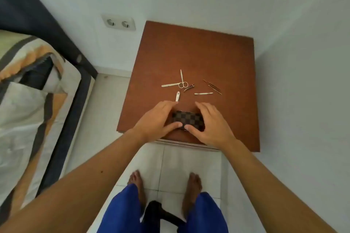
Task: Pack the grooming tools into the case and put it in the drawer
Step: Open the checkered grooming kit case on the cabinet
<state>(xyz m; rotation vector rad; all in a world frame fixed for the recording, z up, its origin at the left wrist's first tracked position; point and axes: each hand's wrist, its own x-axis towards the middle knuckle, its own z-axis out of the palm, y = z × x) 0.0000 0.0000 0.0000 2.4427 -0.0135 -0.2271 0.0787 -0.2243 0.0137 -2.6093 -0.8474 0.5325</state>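
A brown checkered case lies closed near the front edge of the brown nightstand top. My left hand grips its left end and my right hand grips its right end, both thumbs on its near side. Behind the case lie several loose metal tools: small scissors, a flat file, a dark nail clipper, a silver nail clipper, a cuticle pusher and tweezers.
White walls close in the nightstand at the back and right. A bed with a patterned cover stands to the left, and a double wall socket is behind it. My bare feet stand on white floor tiles in front.
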